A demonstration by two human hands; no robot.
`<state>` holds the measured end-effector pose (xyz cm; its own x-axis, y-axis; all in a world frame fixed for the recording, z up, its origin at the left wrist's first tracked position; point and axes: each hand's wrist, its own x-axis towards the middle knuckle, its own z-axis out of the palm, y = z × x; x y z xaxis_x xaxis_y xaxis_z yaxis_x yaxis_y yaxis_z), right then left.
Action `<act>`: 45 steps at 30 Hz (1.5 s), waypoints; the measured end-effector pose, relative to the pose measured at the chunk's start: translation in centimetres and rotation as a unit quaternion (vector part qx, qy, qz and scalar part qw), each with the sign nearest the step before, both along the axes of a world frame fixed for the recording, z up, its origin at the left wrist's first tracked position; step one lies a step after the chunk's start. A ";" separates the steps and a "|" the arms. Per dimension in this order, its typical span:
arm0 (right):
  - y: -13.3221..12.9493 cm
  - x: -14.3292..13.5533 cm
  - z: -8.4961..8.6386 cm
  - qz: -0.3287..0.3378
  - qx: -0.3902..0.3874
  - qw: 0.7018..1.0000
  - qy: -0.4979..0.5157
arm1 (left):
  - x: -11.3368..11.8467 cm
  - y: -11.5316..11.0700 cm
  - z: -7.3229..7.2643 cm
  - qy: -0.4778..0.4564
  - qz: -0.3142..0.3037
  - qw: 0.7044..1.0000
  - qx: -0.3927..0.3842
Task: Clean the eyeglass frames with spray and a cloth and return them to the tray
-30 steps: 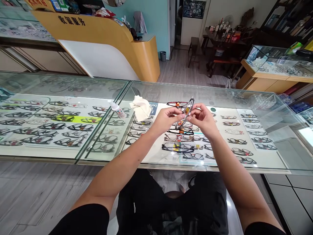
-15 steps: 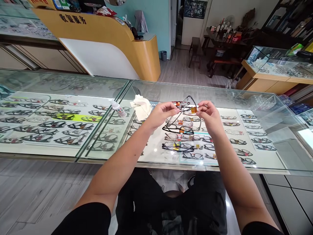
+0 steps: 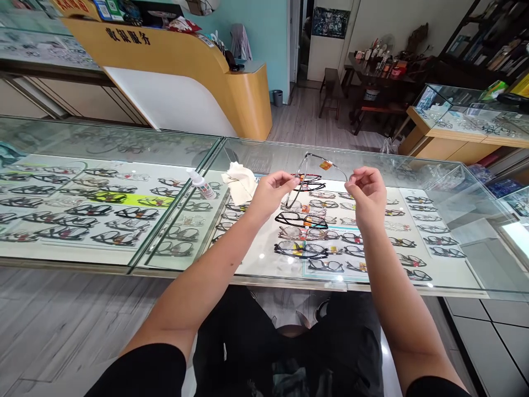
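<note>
A pair of eyeglasses [image 3: 307, 156] with a dark thin frame is held up above the glass counter, between my two hands. My left hand [image 3: 271, 193] pinches the front of the frame between thumb and fingertips. My right hand [image 3: 367, 193] is closed at the tip of one temple arm, which stretches across between the hands. An orange tag [image 3: 325, 165] hangs on that arm. To the left of my left hand a crumpled cream cloth [image 3: 240, 184] lies on the counter, and a white spray bottle [image 3: 201, 184] is beside it.
Under the glass top of the counter [image 3: 248, 280] several rows of eyeglasses are laid out. A second display case [image 3: 454, 129] stands at the right rear. Behind the counter are a yellow cashier desk [image 3: 248, 99], a wooden stool [image 3: 331, 88] and a cluttered dark table [image 3: 378, 66].
The eyeglasses have been turned, with one temple arm now spanning towards the right. My right hand has moved right, from the orange tag to the arm's tip. My left hand stays nearly in place.
</note>
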<state>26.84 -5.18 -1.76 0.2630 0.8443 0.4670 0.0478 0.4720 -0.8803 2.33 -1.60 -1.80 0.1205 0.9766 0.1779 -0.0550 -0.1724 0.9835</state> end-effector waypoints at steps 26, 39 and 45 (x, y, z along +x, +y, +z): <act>-1.1 -2.1 0.2 0.236 -0.137 0.961 0.048 | 2.4 -2.5 -0.2 -0.076 -0.093 0.993 -0.016; -1.2 -2.5 0.1 0.225 -0.136 0.965 0.010 | 2.5 -2.6 -0.4 -0.026 -0.127 0.991 0.025; -0.9 -2.5 -0.3 0.161 -0.139 0.977 0.026 | 2.5 -2.0 -0.9 -0.061 -0.063 0.996 0.006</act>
<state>24.37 -6.03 -2.07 -0.0204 0.9792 0.2019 -0.1115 0.1985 -0.9737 4.80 -3.65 -2.69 0.2194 0.9527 0.2103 -0.1964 -0.1680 0.9660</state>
